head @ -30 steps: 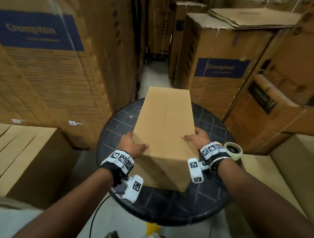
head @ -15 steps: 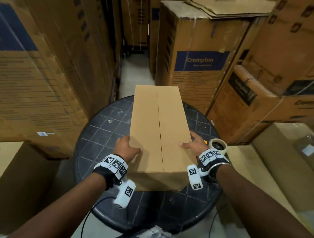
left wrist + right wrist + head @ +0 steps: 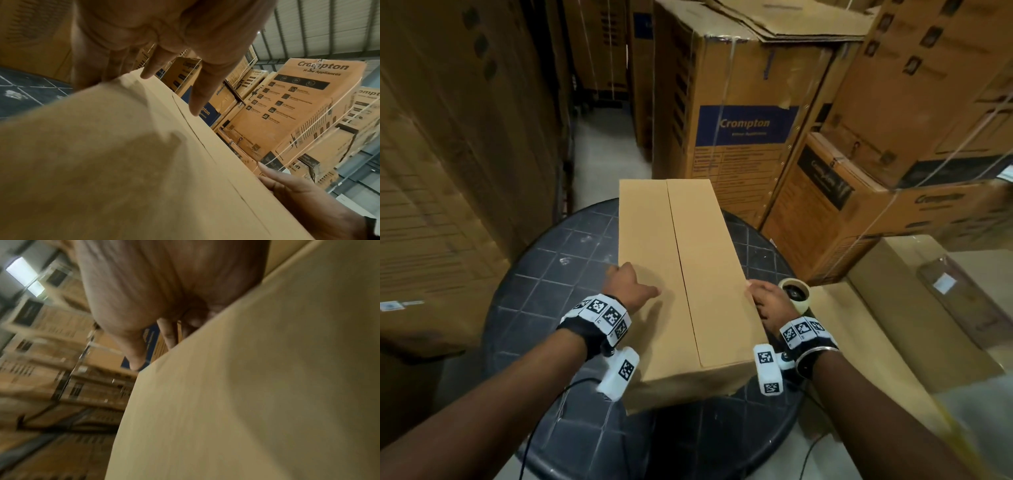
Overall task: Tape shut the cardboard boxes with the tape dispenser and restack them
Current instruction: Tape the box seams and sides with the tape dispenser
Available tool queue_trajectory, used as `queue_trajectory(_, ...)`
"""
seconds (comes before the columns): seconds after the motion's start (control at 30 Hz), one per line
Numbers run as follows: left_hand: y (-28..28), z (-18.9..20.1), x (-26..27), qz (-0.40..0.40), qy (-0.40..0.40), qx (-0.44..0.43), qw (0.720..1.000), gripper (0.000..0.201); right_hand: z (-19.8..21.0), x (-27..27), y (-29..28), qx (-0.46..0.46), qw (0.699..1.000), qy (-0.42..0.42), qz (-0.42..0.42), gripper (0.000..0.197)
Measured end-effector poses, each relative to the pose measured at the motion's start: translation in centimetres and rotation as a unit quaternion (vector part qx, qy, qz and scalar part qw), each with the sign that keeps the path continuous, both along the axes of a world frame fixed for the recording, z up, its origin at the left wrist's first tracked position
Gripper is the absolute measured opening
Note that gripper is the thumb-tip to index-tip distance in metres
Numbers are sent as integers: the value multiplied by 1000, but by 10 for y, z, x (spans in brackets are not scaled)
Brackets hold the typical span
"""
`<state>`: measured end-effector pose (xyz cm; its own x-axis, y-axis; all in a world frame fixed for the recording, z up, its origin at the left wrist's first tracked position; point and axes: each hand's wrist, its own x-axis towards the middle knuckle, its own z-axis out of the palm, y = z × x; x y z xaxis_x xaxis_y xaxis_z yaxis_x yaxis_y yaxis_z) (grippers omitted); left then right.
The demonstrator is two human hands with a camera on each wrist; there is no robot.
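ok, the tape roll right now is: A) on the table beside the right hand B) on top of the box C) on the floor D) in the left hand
A: the tape roll sits at the table edge just past the right hand, which is on the box side; the left hand holds no roll.
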<state>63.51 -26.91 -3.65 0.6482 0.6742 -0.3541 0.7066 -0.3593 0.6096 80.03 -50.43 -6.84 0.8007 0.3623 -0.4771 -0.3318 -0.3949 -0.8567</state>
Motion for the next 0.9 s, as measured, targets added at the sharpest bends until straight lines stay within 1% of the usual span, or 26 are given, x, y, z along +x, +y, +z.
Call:
queue_trajectory(0.03, -2, -1, 1, -2, 6, 1, 1000, 60, -1, 3, -4, 3, 999, 27, -34, 33)
queue_trajectory(0.07, -4, -2, 1, -6, 12, 3, 1000, 61, -6, 8, -9, -4, 998, 40, -54, 27)
queue_trajectory(0.13, -7, -4, 4, -14, 24, 1, 1000, 69, -23, 22, -23, -34, 996, 60, -62, 14)
queue_trajectory(0.2, -11, -4, 7, -18, 35, -2, 999, 77, -42, 33, -37, -51, 992, 86, -71, 16)
queue_trajectory(0.27, -14, -2, 12, -20, 43, 1, 999, 78, -57, 46, -47, -50, 989, 121, -64, 28)
queue_trajectory(0.33, -19, -2, 18, -14, 59, 2, 998, 81, -61, 54, -52, -42, 987, 151, -46, 36)
queue_trajectory(0.4, -25, -5, 23, -4, 84, 5, 996, 87, -62, 61, -57, -42, 986, 159, -10, 30)
queue_trajectory(0.47, -30, -10, 27, 14, 101, 17, 995, 93, -61, 69, -61, -44, 986, 160, 15, 17)
queue_trajectory(0.53, -36, -11, 31, 29, 112, 35, 993, 98, -64, 80, -64, -56, 986, 153, 22, 10)
queue_trajectory(0.6, -39, -12, 34, 39, 130, 49, 990, 99, -75, 93, -70, -69, 987, 143, 7, 10)
queue_trajectory(0.67, -41, -12, 37, 43, 146, 60, 986, 99, -89, 105, -77, -111, 989, 98, -5, 15)
queue_trajectory(0.7, -41, -11, 38, 47, 153, 62, 985, 101, -98, 110, -82, -146, 987, 69, -10, 19)
queue_trajectory(0.77, -44, -10, 40, 56, 162, 64, 983, 101, -126, 125, -91, -210, 977, 18, -17, 31)
queue_trajectory(0.83, -47, -8, 43, 64, 168, 59, 982, 98, -149, 135, -98, -241, 970, 16, -38, 47)
queue_trajectory(0.9, -48, -7, 44, 69, 175, 61, 980, 92, -152, 137, -100, -233, 968, 47, -76, 62)
